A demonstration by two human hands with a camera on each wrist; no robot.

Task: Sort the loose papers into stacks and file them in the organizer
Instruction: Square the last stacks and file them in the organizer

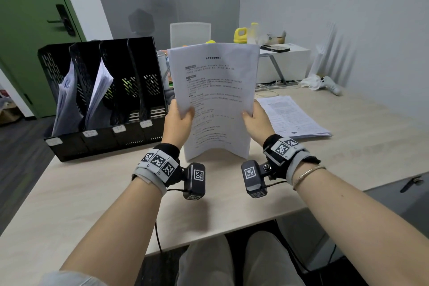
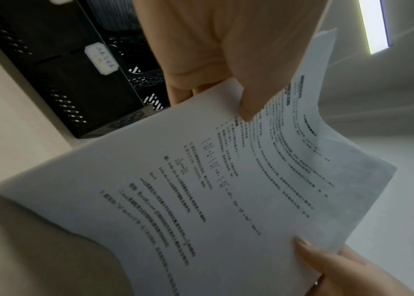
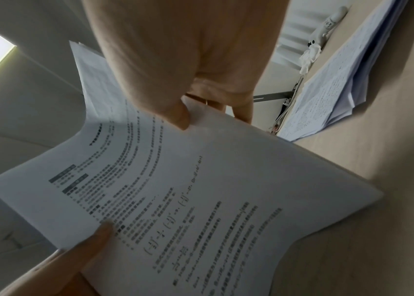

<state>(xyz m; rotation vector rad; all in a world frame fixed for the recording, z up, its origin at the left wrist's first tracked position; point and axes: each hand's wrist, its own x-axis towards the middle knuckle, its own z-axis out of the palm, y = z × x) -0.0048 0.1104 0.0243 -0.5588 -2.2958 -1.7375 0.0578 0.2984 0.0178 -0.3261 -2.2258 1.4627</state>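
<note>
I hold a thin sheaf of printed white papers [image 1: 216, 90] upright above the desk, its bottom edge bowed. My left hand [image 1: 181, 115] pinches its left edge, thumb on the printed face. My right hand [image 1: 251, 117] pinches the right edge the same way. Both wrist views show the printed papers [image 2: 226, 190] [image 3: 175, 200] with a thumb on top and fingers behind. A black four-slot organizer [image 1: 104, 100] stands at the left; its two left slots hold papers [image 1: 67, 100], the two right slots look empty. A flat stack of printed papers [image 1: 292, 118] lies on the desk to the right.
The light wood desk [image 1: 92, 193] runs to a near edge above my knees. Behind it are a white chair back [image 1: 190, 33], a white shelf with a phone [image 1: 275, 48], yellow bottles [image 1: 240, 35] and a white game controller [image 1: 329, 85]. A green door is at far left.
</note>
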